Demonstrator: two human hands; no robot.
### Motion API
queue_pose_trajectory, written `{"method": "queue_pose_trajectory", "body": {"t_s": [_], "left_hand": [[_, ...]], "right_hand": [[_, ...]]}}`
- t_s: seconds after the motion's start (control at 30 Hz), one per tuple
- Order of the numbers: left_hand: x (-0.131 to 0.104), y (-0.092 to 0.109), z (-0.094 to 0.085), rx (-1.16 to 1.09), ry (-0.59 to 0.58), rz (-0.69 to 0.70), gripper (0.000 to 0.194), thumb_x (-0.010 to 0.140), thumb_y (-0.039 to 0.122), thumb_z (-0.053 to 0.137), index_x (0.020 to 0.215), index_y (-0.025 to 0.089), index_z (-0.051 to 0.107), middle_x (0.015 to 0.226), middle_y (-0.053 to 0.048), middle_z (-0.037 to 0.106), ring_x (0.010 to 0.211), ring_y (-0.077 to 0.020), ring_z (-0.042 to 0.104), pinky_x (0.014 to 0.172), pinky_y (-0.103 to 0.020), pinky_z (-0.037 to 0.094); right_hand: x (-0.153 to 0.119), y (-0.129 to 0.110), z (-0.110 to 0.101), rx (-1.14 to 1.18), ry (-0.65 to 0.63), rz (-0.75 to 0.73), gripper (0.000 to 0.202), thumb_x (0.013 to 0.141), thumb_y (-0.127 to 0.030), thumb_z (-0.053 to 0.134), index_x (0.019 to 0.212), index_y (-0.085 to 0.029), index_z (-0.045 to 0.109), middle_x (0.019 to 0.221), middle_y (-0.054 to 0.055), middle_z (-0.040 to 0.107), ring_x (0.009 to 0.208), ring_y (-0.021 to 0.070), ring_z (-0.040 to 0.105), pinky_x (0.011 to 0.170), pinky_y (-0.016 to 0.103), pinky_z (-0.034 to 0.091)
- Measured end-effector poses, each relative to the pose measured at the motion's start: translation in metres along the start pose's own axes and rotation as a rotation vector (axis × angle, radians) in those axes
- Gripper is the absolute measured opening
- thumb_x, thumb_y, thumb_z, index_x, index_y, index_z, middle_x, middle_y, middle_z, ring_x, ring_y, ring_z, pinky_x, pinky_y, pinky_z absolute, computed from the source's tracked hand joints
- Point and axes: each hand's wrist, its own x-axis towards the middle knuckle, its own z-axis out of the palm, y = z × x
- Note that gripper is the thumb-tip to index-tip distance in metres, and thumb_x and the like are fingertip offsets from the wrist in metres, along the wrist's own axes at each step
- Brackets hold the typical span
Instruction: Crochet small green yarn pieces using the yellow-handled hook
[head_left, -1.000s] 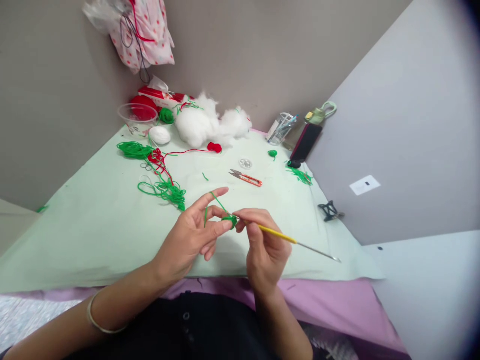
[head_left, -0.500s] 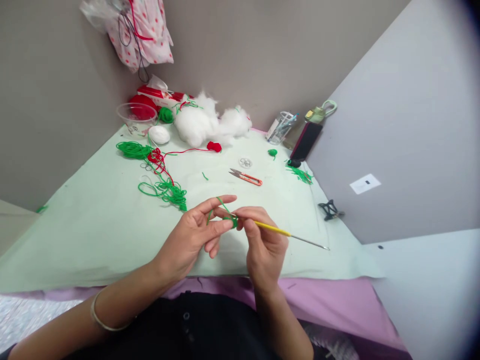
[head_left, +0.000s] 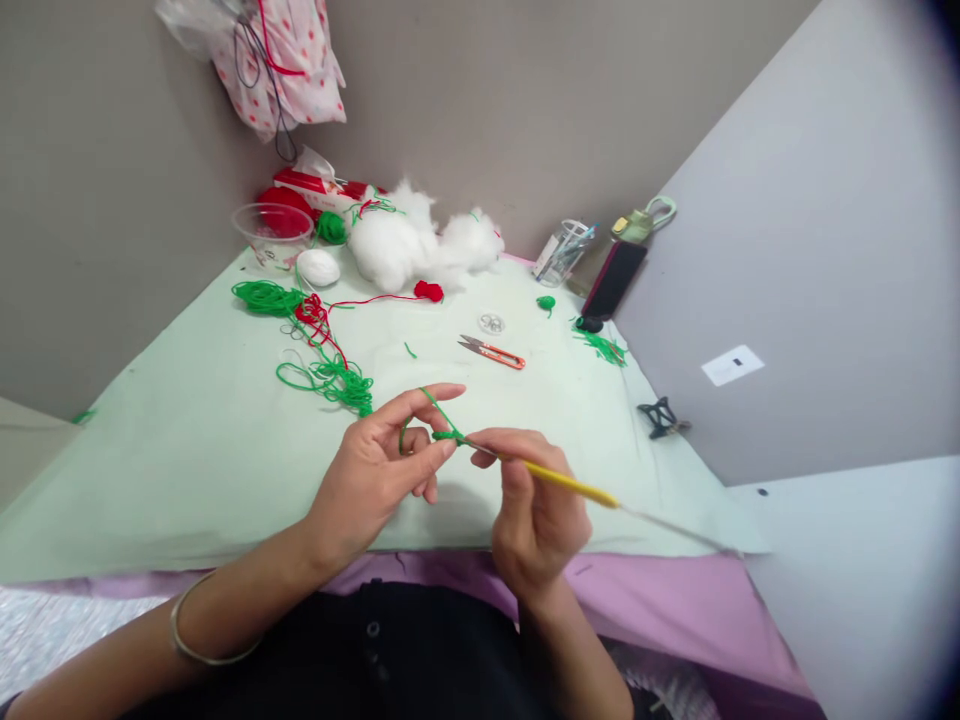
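Note:
Between thumb and fingers, my left hand (head_left: 375, 465) pinches a small piece of green crochet work (head_left: 448, 436). Green yarn runs from it up over the raised index finger. My right hand (head_left: 536, 510) grips a crochet hook (head_left: 574, 484) by its yellow handle, and the hook's tip meets the green piece. The hook's other metal end points out to the right, blurred. Beyond my left hand lies a loose tangle of green yarn (head_left: 334, 385). Orange thread snips (head_left: 493, 352) rest on the table past both hands.
White stuffing (head_left: 394, 245), a white yarn ball (head_left: 318, 267) and a clear tub (head_left: 271, 240) stand at the back left. A pen holder (head_left: 562, 255), a phone (head_left: 615, 280) and a bottle (head_left: 636, 225) are back right. A small round case (head_left: 491, 323) lies beyond the snips.
My right hand has moved slightly right and down, drawing the hook outward and tilting it. My left hand has shifted a little left, and the green piece now shows more clearly.

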Motion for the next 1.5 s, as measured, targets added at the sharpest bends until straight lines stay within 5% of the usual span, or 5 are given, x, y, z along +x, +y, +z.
{"method": "queue_pose_trajectory", "body": {"t_s": [0.5, 0.63, 0.8, 1.17, 1.5], "left_hand": [[0.002, 0.013, 0.005, -0.195, -0.095, -0.179, 0.067, 0.078, 0.03, 0.087, 0.139, 0.02, 0.063, 0.069, 0.008, 0.052, 0.044, -0.0032, 0.041, 0.046, -0.019, 0.048], [0.007, 0.017, 0.001, -0.382, -0.154, -0.291, 0.048, 0.082, 0.022, 0.083, 0.127, 0.014, 0.071, 0.053, 0.012, 0.036, 0.041, -0.0016, 0.023, 0.041, -0.014, 0.034], [0.008, 0.015, 0.002, -0.363, -0.128, -0.183, 0.044, 0.078, 0.018, 0.086, 0.12, 0.022, 0.075, 0.09, 0.005, 0.059, 0.039, 0.0039, 0.038, 0.038, -0.014, 0.04], [0.01, -0.001, 0.007, -0.38, -0.123, -0.231, 0.06, 0.076, 0.03, 0.088, 0.131, 0.013, 0.069, 0.069, 0.007, 0.056, 0.044, -0.0023, 0.04, 0.047, -0.02, 0.047], [0.019, 0.01, 0.003, -0.362, -0.263, -0.18, 0.056, 0.072, 0.023, 0.089, 0.126, 0.024, 0.074, 0.087, 0.003, 0.06, 0.046, -0.0017, 0.045, 0.048, -0.023, 0.053]], "right_hand": [[-0.001, 0.015, 0.007, -0.411, 0.0, -0.366, 0.039, 0.089, -0.004, 0.067, 0.121, -0.026, 0.074, 0.106, 0.008, 0.074, 0.092, 0.0204, 0.072, 0.073, 0.031, 0.059], [0.008, 0.009, 0.002, -0.124, 0.09, -0.123, 0.028, 0.096, -0.008, 0.058, 0.11, -0.025, 0.075, 0.09, 0.005, 0.072, 0.081, 0.0187, 0.068, 0.068, 0.032, 0.055], [0.014, 0.0, 0.0, 0.108, 0.096, 0.097, 0.02, 0.1, -0.014, 0.056, 0.1, -0.022, 0.074, 0.083, 0.002, 0.068, 0.075, 0.0156, 0.063, 0.067, 0.03, 0.051], [0.004, 0.014, 0.009, -0.374, 0.057, -0.268, 0.03, 0.089, -0.005, 0.069, 0.109, -0.024, 0.078, 0.106, 0.005, 0.074, 0.088, 0.0162, 0.07, 0.074, 0.028, 0.053], [0.014, 0.017, -0.007, 0.238, 0.155, 0.285, 0.01, 0.09, -0.027, 0.073, 0.091, -0.02, 0.079, 0.088, 0.007, 0.073, 0.075, 0.0191, 0.066, 0.067, 0.035, 0.052]]}}
